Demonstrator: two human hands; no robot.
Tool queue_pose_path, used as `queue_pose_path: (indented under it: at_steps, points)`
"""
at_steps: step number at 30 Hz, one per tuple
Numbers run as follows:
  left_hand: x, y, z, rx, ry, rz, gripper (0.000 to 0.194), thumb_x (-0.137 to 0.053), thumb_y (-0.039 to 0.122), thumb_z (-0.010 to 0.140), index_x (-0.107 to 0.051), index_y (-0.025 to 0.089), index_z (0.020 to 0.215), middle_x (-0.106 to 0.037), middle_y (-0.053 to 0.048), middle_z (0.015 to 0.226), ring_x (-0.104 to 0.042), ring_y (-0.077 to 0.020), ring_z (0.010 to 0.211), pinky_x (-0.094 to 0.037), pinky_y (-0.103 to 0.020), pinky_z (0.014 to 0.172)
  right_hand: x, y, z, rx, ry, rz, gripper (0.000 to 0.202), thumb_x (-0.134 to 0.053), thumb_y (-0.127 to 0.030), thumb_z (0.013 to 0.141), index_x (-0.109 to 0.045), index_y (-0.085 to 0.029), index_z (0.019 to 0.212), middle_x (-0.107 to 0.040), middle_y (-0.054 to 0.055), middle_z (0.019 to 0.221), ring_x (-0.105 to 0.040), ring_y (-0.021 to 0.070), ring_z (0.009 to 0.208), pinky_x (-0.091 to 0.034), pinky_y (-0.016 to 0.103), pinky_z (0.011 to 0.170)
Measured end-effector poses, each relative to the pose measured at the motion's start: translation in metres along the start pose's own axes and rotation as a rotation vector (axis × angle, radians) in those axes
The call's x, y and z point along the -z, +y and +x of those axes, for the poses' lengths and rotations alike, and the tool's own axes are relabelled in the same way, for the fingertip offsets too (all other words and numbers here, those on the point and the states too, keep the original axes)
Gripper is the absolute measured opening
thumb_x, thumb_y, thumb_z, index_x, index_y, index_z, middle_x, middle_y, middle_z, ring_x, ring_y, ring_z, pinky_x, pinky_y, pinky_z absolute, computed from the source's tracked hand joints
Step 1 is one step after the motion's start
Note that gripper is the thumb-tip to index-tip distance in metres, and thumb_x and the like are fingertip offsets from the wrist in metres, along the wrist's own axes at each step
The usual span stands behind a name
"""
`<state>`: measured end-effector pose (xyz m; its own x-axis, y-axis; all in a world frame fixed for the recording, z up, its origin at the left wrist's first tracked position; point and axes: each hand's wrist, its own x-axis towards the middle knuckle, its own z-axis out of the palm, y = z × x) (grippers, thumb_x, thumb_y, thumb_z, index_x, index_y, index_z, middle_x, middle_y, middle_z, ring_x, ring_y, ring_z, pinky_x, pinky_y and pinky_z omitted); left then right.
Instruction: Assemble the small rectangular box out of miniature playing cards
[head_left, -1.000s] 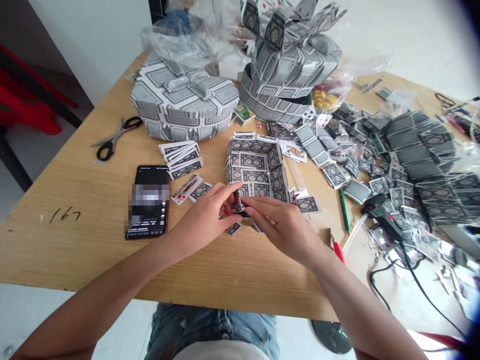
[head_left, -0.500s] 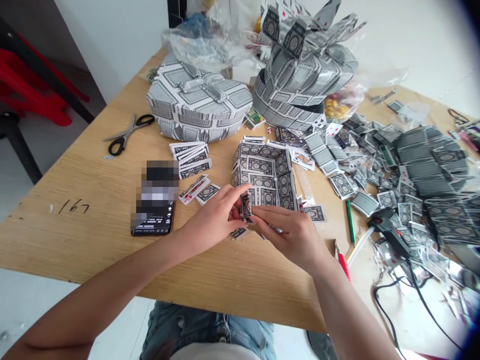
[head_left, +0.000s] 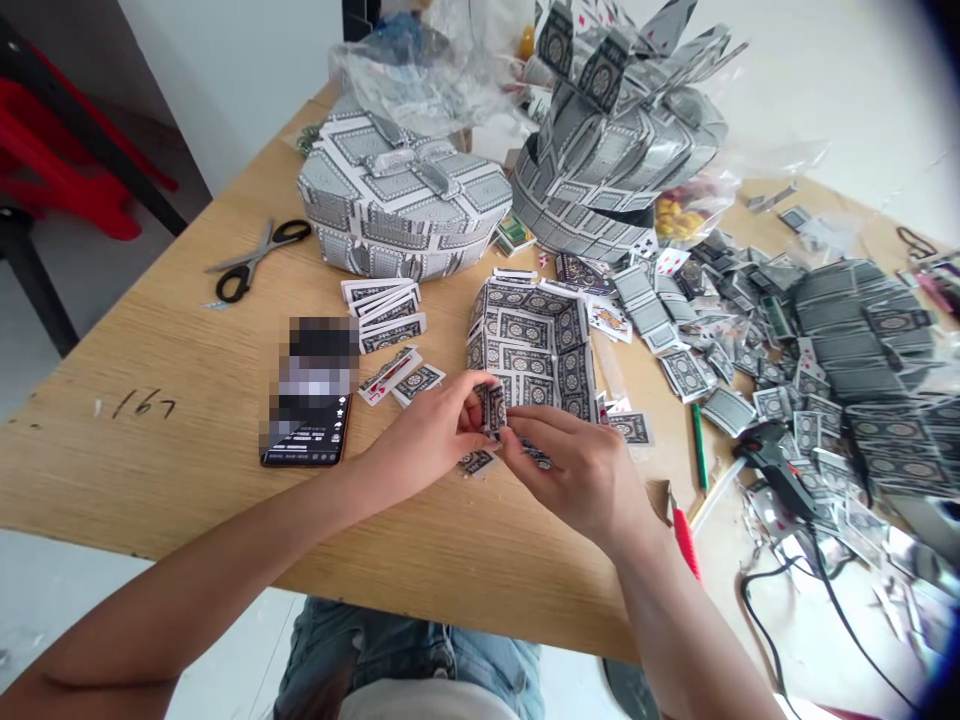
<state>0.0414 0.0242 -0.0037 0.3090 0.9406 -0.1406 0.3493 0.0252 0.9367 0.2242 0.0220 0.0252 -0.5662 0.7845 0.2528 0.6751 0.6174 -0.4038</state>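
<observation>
- Pinching a small folded card (head_left: 493, 409) upright between thumb and fingers of the left hand (head_left: 431, 428).
- Meeting the card's right edge with the fingertips of the right hand (head_left: 583, 466); cannot tell whether clasping or only pressing.
- Held thus between both hands' fingertips, at the near left corner of the open card-built box (head_left: 574, 368).
- Kept well right of the phone (head_left: 321, 436).

Premises appear to be a craft workspace. A wooden table (head_left: 180, 470) bears scissors (head_left: 259, 258) at left, a card-built box (head_left: 525, 330) at centre, a glue gun (head_left: 776, 472) at right.
</observation>
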Motion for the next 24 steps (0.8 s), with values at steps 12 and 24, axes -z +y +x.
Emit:
queue_pose_path:
  at_steps: [12, 24]
  points:
    - [-0.004, -0.005, 0.000, -0.055, -0.009, -0.021, 0.059, -0.069, 0.010, 0.079, -0.043, 0.020, 0.131, -0.061, 0.003, 0.082, -0.062, -0.0126, 0.072, -0.050, -0.026, 0.069, -0.014, -0.004, -0.010, 0.015, 0.109, -0.086, 0.011, -0.056, -0.018, 0.090, -0.059, -0.018, 0.079, -0.071, 0.004, 0.089, -0.066, 0.0109, 0.066, -0.046, 0.023, 0.051]
    - [-0.006, -0.011, 0.001, -0.073, -0.003, -0.010, 0.049, -0.069, 0.013, 0.079, -0.047, 0.021, 0.121, -0.060, 0.003, 0.083, -0.061, -0.0136, 0.071, -0.050, -0.027, 0.068, -0.023, -0.003, -0.006, 0.010, 0.173, 0.004, 0.021, -0.050, -0.012, 0.092, -0.050, -0.020, 0.073, -0.066, 0.005, 0.081, -0.063, 0.0106, 0.069, -0.046, 0.021, 0.056]
